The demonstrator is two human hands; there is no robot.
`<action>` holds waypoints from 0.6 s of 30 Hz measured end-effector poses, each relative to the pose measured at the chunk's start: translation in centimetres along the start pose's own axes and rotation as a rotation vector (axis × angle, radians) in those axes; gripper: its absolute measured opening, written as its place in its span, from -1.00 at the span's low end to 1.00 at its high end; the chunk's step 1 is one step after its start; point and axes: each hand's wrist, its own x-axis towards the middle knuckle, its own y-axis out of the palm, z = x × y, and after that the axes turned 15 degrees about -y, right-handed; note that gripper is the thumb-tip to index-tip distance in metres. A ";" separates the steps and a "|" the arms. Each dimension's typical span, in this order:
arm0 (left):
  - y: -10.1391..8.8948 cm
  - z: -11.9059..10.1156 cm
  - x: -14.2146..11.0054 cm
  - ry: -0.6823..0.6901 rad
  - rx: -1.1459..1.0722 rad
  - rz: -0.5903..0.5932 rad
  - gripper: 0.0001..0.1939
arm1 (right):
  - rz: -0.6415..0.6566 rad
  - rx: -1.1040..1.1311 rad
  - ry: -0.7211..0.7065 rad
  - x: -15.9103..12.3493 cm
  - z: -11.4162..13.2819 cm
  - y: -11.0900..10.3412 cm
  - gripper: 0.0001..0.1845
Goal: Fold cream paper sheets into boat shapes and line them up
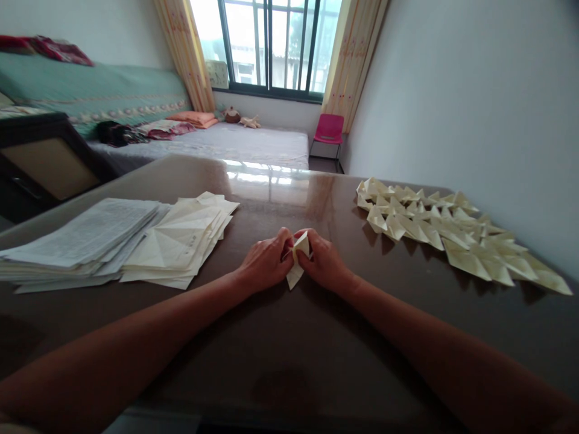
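A small piece of folded cream paper (298,250) is held between my two hands over the middle of the dark table. My left hand (270,259) pinches its left side with bent fingers. From the other side my right hand (326,260) grips it, thumb on the front. One pointed corner of the paper hangs below the fingers, and part of it is hidden behind them. To the right lie rows of folded cream paper pieces (420,220), nested together with their points up. Left of my hands is a stack of creased cream sheets (181,238).
A pile of printed white sheets (90,226) sits at the table's left, beside the creased stack. The glossy brown table (289,349) reaches toward a bed (253,141). A pink chair (328,129) stands by the window, and a dark cabinet (49,160) at the left.
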 end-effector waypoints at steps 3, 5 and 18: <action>-0.3 0.2 0.2 -0.051 0.049 -0.023 -0.89 | -0.001 -0.025 -0.010 -0.1 -0.3 -0.1 -0.67; -0.4 0.4 0.5 -0.085 0.074 -0.020 -0.86 | 0.002 -0.047 -0.021 -0.1 -0.5 -0.2 -0.66; -0.3 2.3 1.0 0.334 0.173 -0.013 -0.84 | 0.292 -0.233 -0.183 -0.5 -2.1 -1.9 -0.77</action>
